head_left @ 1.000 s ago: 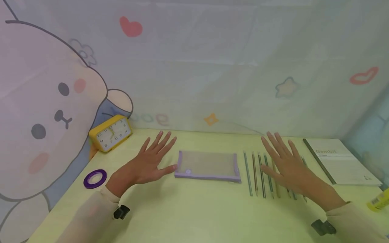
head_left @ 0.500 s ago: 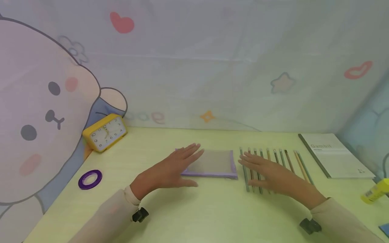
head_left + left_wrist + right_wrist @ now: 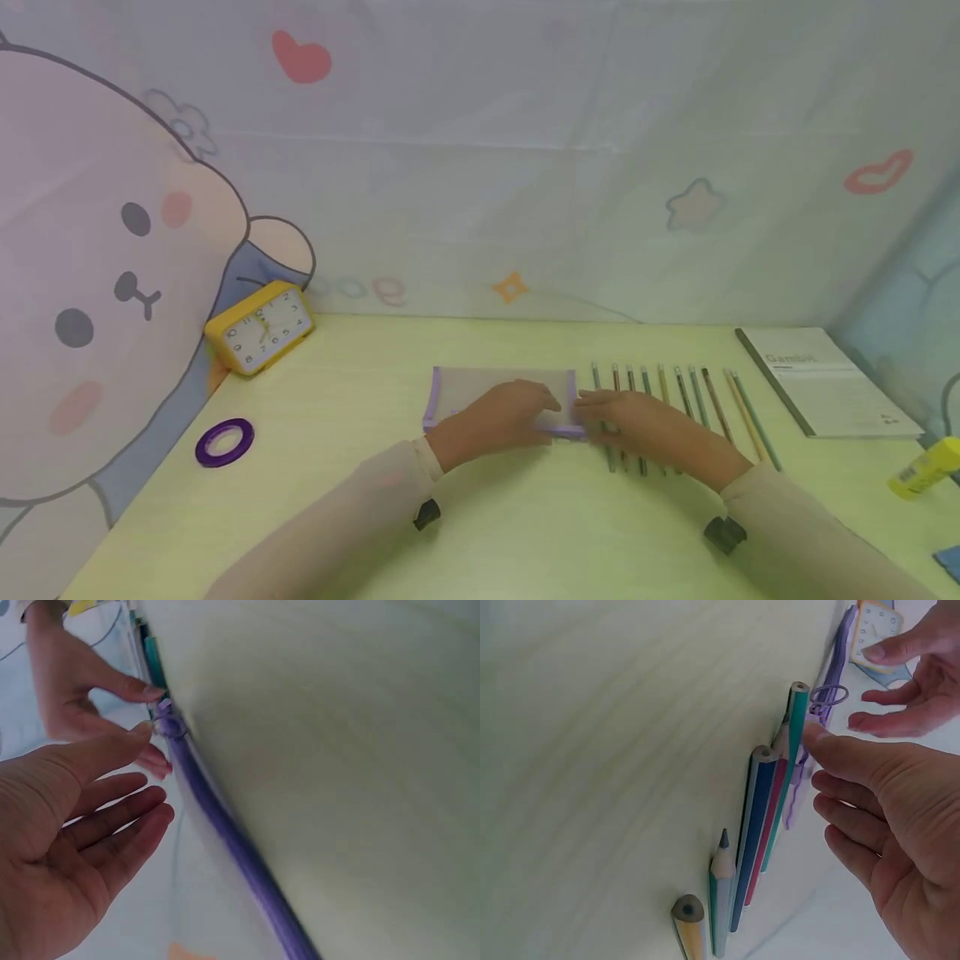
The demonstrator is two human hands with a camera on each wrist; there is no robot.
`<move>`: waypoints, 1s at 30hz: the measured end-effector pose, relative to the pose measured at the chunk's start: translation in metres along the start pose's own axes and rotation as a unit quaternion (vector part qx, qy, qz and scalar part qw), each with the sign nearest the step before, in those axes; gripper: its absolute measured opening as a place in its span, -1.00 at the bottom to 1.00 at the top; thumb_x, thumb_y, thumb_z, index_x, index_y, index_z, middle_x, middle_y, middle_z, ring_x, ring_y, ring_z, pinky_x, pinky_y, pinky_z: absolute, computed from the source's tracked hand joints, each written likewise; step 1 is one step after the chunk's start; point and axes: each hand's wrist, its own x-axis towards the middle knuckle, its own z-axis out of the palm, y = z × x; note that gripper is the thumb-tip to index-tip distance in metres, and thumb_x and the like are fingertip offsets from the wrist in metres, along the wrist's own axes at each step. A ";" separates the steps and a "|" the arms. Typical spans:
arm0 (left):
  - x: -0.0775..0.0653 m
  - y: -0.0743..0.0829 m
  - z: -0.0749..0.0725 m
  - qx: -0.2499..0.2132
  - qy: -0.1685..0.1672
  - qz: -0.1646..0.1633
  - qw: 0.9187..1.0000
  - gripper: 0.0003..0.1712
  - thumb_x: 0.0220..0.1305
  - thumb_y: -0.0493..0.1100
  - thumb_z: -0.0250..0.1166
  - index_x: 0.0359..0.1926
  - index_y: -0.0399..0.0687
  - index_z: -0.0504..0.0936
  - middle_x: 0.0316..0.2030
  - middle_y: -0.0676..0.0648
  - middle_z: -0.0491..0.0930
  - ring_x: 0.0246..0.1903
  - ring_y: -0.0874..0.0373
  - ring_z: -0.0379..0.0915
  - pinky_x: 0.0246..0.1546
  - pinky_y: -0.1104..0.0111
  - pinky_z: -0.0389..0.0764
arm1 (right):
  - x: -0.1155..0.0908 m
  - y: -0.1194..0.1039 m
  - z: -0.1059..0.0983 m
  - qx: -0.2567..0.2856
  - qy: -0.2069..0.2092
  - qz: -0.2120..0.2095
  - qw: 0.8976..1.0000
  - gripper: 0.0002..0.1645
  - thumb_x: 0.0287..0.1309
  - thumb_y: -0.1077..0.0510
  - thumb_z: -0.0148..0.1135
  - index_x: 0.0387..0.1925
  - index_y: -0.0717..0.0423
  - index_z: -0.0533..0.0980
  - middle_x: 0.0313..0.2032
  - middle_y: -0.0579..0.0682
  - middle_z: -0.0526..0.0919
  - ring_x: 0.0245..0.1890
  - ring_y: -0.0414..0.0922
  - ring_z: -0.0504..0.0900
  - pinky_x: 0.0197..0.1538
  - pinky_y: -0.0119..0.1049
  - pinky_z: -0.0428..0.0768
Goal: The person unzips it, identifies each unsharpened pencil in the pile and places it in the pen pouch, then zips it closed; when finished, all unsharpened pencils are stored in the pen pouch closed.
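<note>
A translucent pencil pouch with purple edging (image 3: 467, 387) lies flat on the table, a zip along its near side. My left hand (image 3: 497, 417) is over its right half, thumb and loosely bent fingers apart. In the left wrist view that thumb is close to the zip end of the purple edge (image 3: 238, 844). My right hand (image 3: 648, 423) is at the pouch's right end, partly covering the nearest pencils. In the right wrist view its thumb is beside a green pencil (image 3: 797, 727) and the pouch corner; contact is unclear. A small ring (image 3: 829, 695) shows at the zip.
Several pencils (image 3: 699, 400) lie in a row right of the pouch. Beyond them are a notebook (image 3: 832, 383) and a yellow glue stick (image 3: 924, 469). A yellow clock (image 3: 262, 327) and a purple tape roll (image 3: 225, 442) stand on the left. A printed curtain (image 3: 465, 167) hangs behind.
Both hands have come down and inward, from spread above the table to the pouch's right end. The left hand moved right, the right hand moved left. The head view shifted slightly.
</note>
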 end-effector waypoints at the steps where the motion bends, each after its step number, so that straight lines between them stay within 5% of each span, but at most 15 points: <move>1: 0.005 0.002 0.003 0.000 -0.004 -0.003 1.000 -0.57 0.27 -0.06 0.42 0.11 -0.12 0.67 0.01 -0.06 0.71 0.06 0.07 0.62 0.18 0.27 0.57 | 0.002 0.001 0.001 -0.001 0.002 -0.006 1.000 -0.50 0.31 0.15 0.30 0.26 0.16 0.54 0.30 0.22 0.55 0.23 0.17 0.61 0.18 -0.01 0.61; 6: 0.017 0.014 0.010 0.043 -0.005 -0.012 0.999 -0.76 0.30 -0.09 0.40 -0.03 0.03 0.74 -0.20 0.03 0.72 -0.15 0.16 0.63 -0.05 0.36 0.63 | 0.012 0.001 0.007 -0.008 0.021 -0.044 0.999 -0.56 0.33 0.09 0.29 0.22 -0.03 0.59 0.27 0.13 0.60 0.21 0.09 0.64 0.15 -0.08 0.65; 11: 0.018 0.021 0.007 0.086 0.016 -0.021 0.996 -0.92 0.32 -0.17 0.35 -0.24 -0.06 0.73 -0.34 -0.02 0.71 -0.26 0.13 0.63 -0.18 0.35 0.65 | 0.018 -0.001 0.008 -0.007 0.031 -0.049 0.998 -0.66 0.32 0.06 0.31 0.11 -0.09 0.66 0.23 0.08 0.64 0.17 0.01 0.68 0.12 -0.14 0.67; 20: 0.018 0.022 0.013 0.097 0.024 -0.038 0.994 -0.87 0.33 -0.20 0.30 -0.15 -0.10 0.71 -0.40 -0.03 0.68 -0.36 0.15 0.59 -0.21 0.37 0.63 | 0.021 -0.002 0.007 -0.010 0.035 -0.049 0.998 -0.67 0.32 0.18 0.28 0.10 0.02 0.66 0.11 0.03 0.73 0.11 0.08 0.71 0.15 -0.06 0.65; 25: 0.015 0.024 0.009 0.061 0.073 -0.048 0.994 -0.90 0.27 -0.22 0.34 -0.39 -0.13 0.64 -0.50 -0.02 0.62 -0.47 0.17 0.47 -0.31 0.37 0.56 | 0.022 0.000 0.007 0.015 0.067 -0.059 0.996 -0.71 0.19 0.32 0.36 -0.04 0.11 0.71 -0.08 0.01 0.80 -0.04 -0.01 0.78 0.04 -0.16 0.70; 30: 0.013 0.027 -0.010 -0.022 0.077 -0.095 0.992 -0.93 0.24 -0.31 0.33 -0.38 -0.17 0.70 -0.47 -0.01 0.69 -0.51 0.29 0.41 -0.41 0.51 0.52 | 0.018 -0.002 0.001 0.098 0.083 -0.007 0.992 -0.71 0.19 0.33 0.35 -0.04 0.14 0.71 -0.09 0.01 0.81 -0.11 -0.12 0.78 -0.07 -0.26 0.72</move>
